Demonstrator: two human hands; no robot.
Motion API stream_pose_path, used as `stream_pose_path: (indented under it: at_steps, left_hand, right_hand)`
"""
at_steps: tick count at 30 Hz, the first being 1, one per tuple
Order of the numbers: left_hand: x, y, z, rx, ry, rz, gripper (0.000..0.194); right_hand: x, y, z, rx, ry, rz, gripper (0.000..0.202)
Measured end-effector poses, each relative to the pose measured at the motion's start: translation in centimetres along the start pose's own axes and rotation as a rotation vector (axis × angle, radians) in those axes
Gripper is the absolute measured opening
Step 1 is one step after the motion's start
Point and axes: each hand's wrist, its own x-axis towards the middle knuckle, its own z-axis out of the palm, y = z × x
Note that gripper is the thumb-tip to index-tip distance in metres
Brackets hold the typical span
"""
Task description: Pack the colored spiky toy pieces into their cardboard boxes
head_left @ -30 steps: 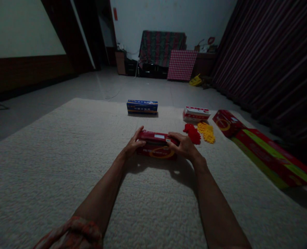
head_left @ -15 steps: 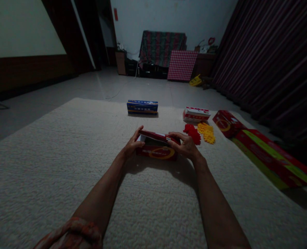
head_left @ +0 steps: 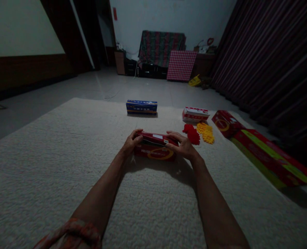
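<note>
A dark red box (head_left: 154,153) with a yellow ring printed on its front sits on the pale quilted mat (head_left: 65,148). Its lid lies nearly flat, with a narrow dark gap along the front edge. My left hand (head_left: 132,142) grips the box's left end, thumb at the lid's edge. At the right end, my right hand (head_left: 182,145) holds the lid, with fingers on top and thumb at the front.
Beyond the box stands a blue box (head_left: 142,107). To the right are a white and red box (head_left: 195,114), a red bumpy piece (head_left: 192,135), a yellow one (head_left: 206,133), another dark red box (head_left: 224,122) and a long red-green box (head_left: 267,154).
The lid of the dark red box has come down, so the wide opening is now a narrow gap. Both my hands have stayed at its ends.
</note>
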Motion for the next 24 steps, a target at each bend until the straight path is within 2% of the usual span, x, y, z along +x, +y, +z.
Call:
stream_pose_path:
  at_steps: [4,9,15,24]
  left_hand:
    - [-0.2,0.3,0.5,-0.023,0.035,0.013,0.059]
    - [-0.3,0.2,0.5,-0.021,0.043,0.018,0.057]
    - [-0.1,-0.5,-0.2,0.023,0.021,0.056,0.057]
    - [-0.2,-0.2,-0.7,0.151,-0.05,0.103,0.078]
  right_hand:
    - [-0.4,0.4,-0.7,0.058,-0.068,0.183,0.064]
    - [-0.7,0.6,-1.2,0.251,-0.117,0.295,0.069]
    - [-0.6,0.5,-0.7,0.131,0.003,0.2,0.047]
    - [-0.6,-0.1,-1.0,0.033,0.017,0.123,0.037]
